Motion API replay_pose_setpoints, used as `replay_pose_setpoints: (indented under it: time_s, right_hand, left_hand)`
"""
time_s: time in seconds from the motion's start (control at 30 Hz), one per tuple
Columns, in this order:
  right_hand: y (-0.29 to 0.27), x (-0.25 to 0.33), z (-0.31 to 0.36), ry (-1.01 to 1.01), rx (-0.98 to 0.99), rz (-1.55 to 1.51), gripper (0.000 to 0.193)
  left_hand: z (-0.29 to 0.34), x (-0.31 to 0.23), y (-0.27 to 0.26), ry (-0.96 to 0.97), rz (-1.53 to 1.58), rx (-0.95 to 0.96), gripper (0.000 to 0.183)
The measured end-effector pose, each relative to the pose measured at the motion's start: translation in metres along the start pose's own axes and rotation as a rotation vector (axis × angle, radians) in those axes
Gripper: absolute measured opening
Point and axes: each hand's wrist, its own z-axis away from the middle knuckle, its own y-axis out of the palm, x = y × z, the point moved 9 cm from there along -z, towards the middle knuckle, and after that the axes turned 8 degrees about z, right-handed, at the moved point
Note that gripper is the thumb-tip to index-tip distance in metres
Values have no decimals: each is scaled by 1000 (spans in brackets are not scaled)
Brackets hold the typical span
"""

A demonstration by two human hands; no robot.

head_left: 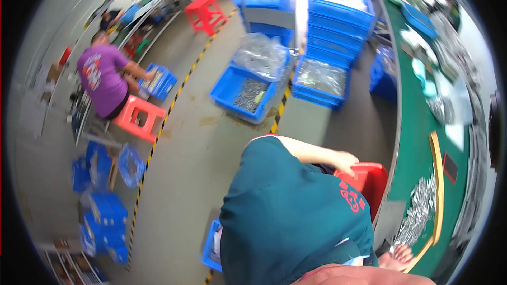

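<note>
My left hand [346, 162] reaches out from the teal sleeve and grips the rim of a red plastic bin [374, 180] beside the green table. The bin's lower part is hidden behind my shirt. At the table's near edge, my right hand [397, 257] has its fingers curled at the end of a pile of small silvery metal pieces [420, 208]. What those fingers hold, if anything, cannot be made out. A yellow wooden strip [438, 190] borders the pile, and a shorter strip runs close by my right hand.
A dark red-edged flat piece [450, 168] and clear bags [441, 106] lie on the green table [409, 121]. Blue crates [338, 21] stand stacked ahead; an open blue crate [243, 95] holds metal parts. Leftward, a person in purple [105, 74] sits on a red stool [138, 117].
</note>
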Motion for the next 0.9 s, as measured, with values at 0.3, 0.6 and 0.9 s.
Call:
replay_pose_setpoints:
  time_s: [0.3,0.6,0.9]
  right_hand:
    - [1,-6,13,3,-484,62,43]
    - [5,-2,9,-89,-206,-57,46]
    - [8,-5,10,-78,-190,-60,46]
  left_hand:
    - [75,-269,-153,733,519,-58,27]
    - [156,-429,-121,1569,1546,1132,34]
    - [138,-452,-85,1156,1502,1491,17]
